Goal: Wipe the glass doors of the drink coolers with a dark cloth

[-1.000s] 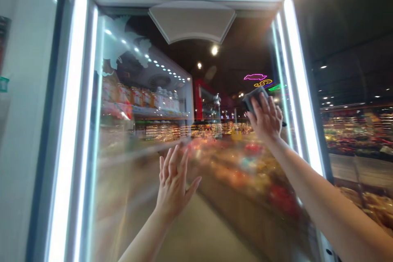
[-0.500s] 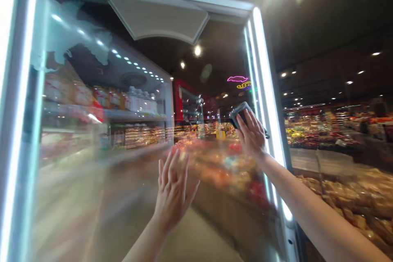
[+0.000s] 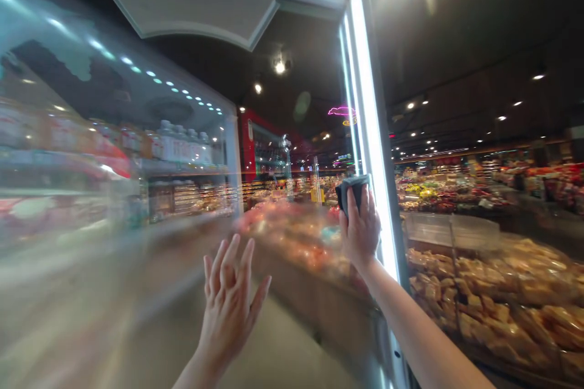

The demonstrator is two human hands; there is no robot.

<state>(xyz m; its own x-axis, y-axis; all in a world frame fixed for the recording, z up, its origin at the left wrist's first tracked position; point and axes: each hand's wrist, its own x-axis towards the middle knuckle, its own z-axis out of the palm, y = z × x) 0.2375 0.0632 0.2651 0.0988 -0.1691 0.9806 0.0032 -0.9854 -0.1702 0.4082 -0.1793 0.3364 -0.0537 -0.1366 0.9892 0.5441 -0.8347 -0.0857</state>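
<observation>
My right hand (image 3: 361, 228) presses a folded dark grey cloth (image 3: 352, 188) against the glass door (image 3: 292, 267), close to its right-hand frame. The fingers lie over the cloth, and its underside is hidden. Lower and to the left, my left hand (image 3: 230, 304) is raised before the same glass with fingers spread and nothing in it. Whether its palm touches the glass I cannot tell. A bright vertical light strip (image 3: 371, 127) runs along the door's right edge, just beside my right hand.
Bottles (image 3: 180, 141) on a shelf and bright store displays show in the glass, partly blurred. A pale panel (image 3: 191, 3) hangs at the top of the door. Right of the frame stands a display of bagged goods (image 3: 493, 298), with further produce (image 3: 429, 191) behind.
My right hand and the cloth have slid down and closer to the right-hand light strip. The fingers of my left hand are more spread. The view has turned somewhat to the right.
</observation>
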